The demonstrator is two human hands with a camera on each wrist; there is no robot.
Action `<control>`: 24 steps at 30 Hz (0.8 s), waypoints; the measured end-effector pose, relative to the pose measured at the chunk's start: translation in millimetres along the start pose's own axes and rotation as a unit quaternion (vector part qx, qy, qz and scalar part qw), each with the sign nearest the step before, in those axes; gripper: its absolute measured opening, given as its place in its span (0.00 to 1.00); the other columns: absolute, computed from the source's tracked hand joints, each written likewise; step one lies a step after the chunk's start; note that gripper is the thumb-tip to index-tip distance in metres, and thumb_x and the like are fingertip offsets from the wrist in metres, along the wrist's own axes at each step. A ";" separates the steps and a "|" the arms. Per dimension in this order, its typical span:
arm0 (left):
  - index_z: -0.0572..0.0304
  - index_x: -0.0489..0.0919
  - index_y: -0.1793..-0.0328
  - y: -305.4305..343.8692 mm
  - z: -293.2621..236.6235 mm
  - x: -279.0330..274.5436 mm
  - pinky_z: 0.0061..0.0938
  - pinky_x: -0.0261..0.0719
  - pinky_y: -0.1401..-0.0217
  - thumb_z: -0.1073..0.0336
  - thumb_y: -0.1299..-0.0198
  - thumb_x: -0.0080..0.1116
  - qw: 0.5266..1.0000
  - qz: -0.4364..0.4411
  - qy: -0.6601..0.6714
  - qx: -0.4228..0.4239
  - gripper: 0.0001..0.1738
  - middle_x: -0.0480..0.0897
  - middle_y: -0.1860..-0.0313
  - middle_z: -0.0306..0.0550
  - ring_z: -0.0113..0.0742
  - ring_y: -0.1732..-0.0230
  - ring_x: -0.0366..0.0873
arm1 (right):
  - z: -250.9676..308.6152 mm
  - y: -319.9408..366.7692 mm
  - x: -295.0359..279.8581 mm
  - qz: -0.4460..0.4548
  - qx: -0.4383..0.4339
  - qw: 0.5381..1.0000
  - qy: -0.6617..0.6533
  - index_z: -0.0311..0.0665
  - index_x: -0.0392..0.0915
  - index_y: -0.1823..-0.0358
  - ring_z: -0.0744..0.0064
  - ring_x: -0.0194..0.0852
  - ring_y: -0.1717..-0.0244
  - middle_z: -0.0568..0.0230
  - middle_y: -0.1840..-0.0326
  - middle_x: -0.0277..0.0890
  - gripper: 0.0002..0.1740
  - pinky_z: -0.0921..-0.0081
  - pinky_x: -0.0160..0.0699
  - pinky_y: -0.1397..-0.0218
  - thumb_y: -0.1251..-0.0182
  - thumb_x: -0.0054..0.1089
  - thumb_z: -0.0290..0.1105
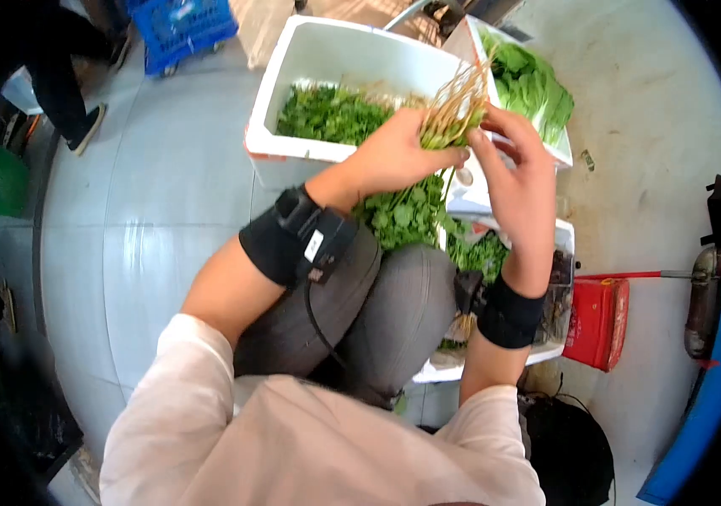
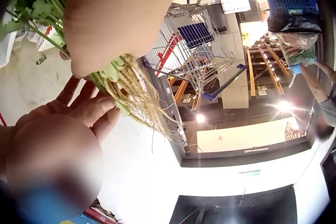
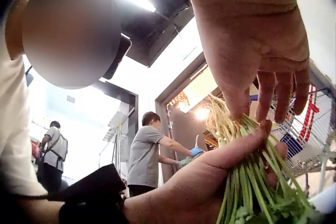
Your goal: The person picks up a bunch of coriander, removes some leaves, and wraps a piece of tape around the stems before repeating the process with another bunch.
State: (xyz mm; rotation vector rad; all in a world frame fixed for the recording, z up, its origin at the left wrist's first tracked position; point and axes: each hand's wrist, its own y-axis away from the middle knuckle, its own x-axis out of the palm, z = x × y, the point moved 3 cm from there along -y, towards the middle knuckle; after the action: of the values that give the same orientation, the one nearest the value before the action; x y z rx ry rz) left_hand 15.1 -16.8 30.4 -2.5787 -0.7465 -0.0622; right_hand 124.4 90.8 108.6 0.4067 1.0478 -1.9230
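Observation:
A bunch of leafy green herbs, with pale roots [image 1: 459, 99] pointing up and leaves [image 1: 407, 218] hanging below, is gripped by my left hand [image 1: 394, 158]. The thumb of that hand [image 3: 202, 174] lies across the green stems [image 3: 247, 182] in the right wrist view. My right hand [image 1: 522, 181] is at the root end, its thumb and index finger pinching there, while the other fingers [image 3: 283, 90] extend loosely. In the left wrist view the right hand [image 2: 68, 116] sits just below the roots [image 2: 139, 95].
A white foam box [image 1: 293, 51] holds cut herbs [image 1: 327, 114]; another beside it holds leafy greens [image 1: 529, 80]. A lower box [image 1: 567, 253] with more herbs stands by my knees [image 1: 411, 295]. A red container [image 1: 597, 325] is at the right, a blue basket [image 1: 182, 34] at the upper left.

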 end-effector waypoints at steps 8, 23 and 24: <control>0.68 0.84 0.44 -0.3 -0.1 -5.1 0.29 0.81 0.44 0.67 0.34 0.69 0.999 -0.032 0.001 -0.031 0.16 0.89 0.53 0.44 0.29 0.52 0.83 | -14.5 1.6 2.8 -0.044 0.118 0.976 -0.178 0.28 0.83 0.47 0.80 0.82 0.54 0.62 0.53 0.87 0.10 0.78 0.82 0.51 0.25 0.65 0.25; 0.68 0.79 0.41 -0.1 -5.7 -14.5 0.28 0.83 0.52 0.67 0.26 0.63 0.987 -0.094 0.133 -0.017 0.14 0.86 0.52 0.46 0.30 0.58 0.82 | 11.5 0.5 -5.8 -0.112 0.045 0.993 -0.014 0.30 0.82 0.44 0.70 0.80 0.59 0.60 0.57 0.81 0.12 0.75 0.79 0.52 0.25 0.64 0.27; 0.68 0.79 0.41 0.8 -5.5 -12.3 0.28 0.83 0.52 0.67 0.26 0.63 0.987 -0.092 0.133 -0.014 0.14 0.86 0.52 0.46 0.30 0.58 0.82 | 8.9 -1.4 -2.5 -0.081 0.008 0.996 0.049 0.32 0.84 0.45 0.67 0.79 0.57 0.59 0.57 0.80 0.13 0.74 0.78 0.51 0.27 0.65 0.27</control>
State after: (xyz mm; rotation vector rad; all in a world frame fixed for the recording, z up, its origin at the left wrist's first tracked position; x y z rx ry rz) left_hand 5.5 -25.9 33.0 -2.4530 -0.8826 -0.4670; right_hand 125.8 85.4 116.1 0.4410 1.1601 -2.0728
